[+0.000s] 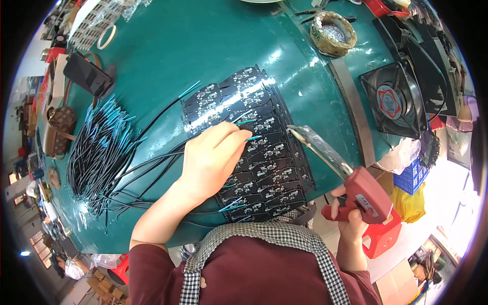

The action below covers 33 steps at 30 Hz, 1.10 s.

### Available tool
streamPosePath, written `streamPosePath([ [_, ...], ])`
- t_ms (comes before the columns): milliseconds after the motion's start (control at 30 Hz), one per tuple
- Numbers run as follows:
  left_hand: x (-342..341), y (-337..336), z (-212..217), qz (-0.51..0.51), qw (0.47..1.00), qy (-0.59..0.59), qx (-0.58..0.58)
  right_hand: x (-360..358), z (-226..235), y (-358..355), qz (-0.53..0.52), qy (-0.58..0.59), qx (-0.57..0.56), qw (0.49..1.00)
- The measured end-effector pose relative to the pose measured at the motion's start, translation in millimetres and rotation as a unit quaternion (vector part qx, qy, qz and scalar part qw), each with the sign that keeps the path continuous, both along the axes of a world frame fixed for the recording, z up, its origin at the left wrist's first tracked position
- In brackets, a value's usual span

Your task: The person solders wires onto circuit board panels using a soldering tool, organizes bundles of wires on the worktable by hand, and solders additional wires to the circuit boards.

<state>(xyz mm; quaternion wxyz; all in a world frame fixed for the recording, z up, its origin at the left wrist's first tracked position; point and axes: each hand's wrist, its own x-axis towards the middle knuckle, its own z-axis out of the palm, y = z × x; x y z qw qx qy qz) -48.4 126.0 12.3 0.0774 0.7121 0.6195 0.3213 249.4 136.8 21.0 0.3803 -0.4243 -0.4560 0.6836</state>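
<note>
My left hand [209, 158] is above a black panel of small circuit boards [269, 190]. Its thumb and fingertips pinch a black cable, whose teal wire end [254, 138] sticks out over the boards. To the right of the panel, my right hand [353, 226] grips the handle of a red soldering gun [370, 195]. The gun's long metal tip points up and left, near the panel's right edge and apart from the wire end. Several cables lie across the panel's left part. They run from a large bundle of black cables [96, 162] with blue ends.
A phone [87, 75] rests at the back left, above a brown bag [62, 127]. On the right stand a black fan [391, 99], a long metal bar [353, 112] and a crusted round pot [333, 34]. A red stool [382, 236] is beside the green table [178, 40].
</note>
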Motion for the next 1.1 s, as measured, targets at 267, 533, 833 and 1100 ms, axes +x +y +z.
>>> streamPosePath([
  [267,9.7,-6.1,-10.1,-0.023,0.995,-0.067,-0.068,-5.2,-3.9,4.2,0.05,0.018,-0.062,0.997],
  [533,9.4,-0.4,-14.0,0.013,0.997,-0.075,-0.002,-9.3,-3.7,3.4,0.041,-0.012,-0.074,0.996],
  [833,8.5,-2.4,-18.3,-0.076,0.992,0.086,0.053,-13.5,-4.4,5.0,0.054,-0.056,-0.048,0.996],
  [1100,10.3,-2.4,-15.4,-0.083,0.989,0.113,0.037,-2.5,-10.1,0.7,0.055,-0.017,-0.1,0.993],
])
